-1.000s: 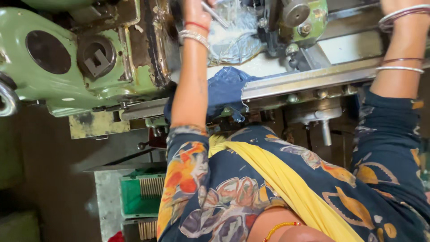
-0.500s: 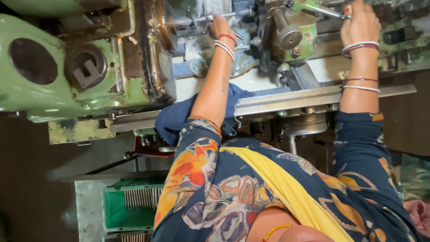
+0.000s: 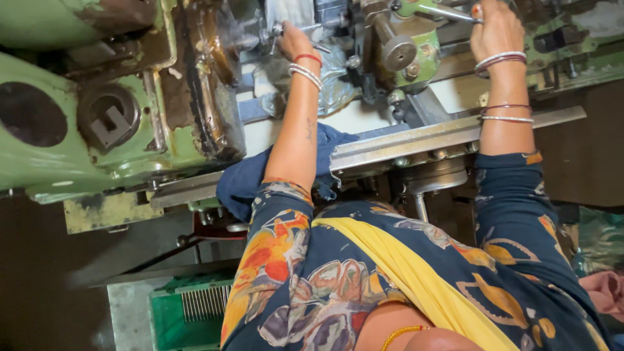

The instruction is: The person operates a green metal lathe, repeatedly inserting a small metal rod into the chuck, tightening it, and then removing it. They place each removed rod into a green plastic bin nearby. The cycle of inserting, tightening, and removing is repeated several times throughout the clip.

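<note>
My left hand [image 3: 294, 44] is curled narrow around a thin metal rod [image 3: 305, 28] up by the chuck of the green lathe [image 3: 78, 156]. My right hand [image 3: 497, 29] is closed over a metal lever [image 3: 448, 12] on the carriage. A blue cloth [image 3: 247, 179] lies under my left forearm on the bed rail.

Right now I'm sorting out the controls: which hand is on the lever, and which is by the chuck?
The right hand grips the thin metal lever on the green block. The left hand reaches the metal part beside the chuck.
</note>
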